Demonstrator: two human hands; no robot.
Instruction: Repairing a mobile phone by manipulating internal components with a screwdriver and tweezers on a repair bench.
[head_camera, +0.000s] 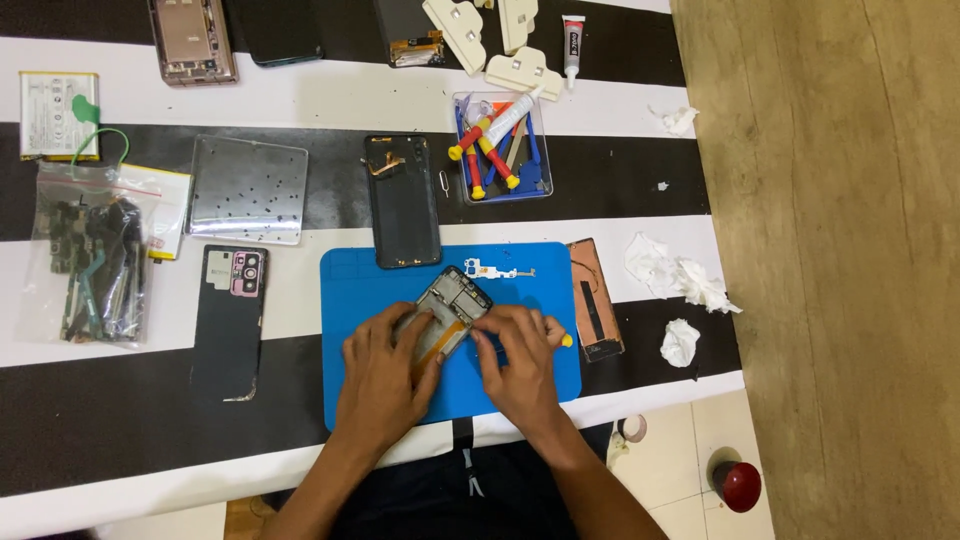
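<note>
The left hand (385, 375) holds the opened phone (452, 312) flat on the blue mat (350, 300), while the right hand (520, 365) grips a yellow-tipped screwdriver (560, 339) at its edge. This looks like mid-disassembly; the next move calls for steady, precise tip placement. Farther off, a back cover (402, 200) and tool tray (500, 150) lie apart.

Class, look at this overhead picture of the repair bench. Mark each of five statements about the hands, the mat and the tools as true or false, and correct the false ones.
1. Both hands, left hand and right hand, touch the opened phone frame. True.
2. The phone frame lies on a red mat. False: the rubber mat is blue.
3. The clear plastic tray holds red-and-yellow screwdrivers. True.
4. The crumpled white tissues lie left of the mat. False: they lie to its right.
5. The perforated metal plate is beyond the mat's left side. True.
</note>
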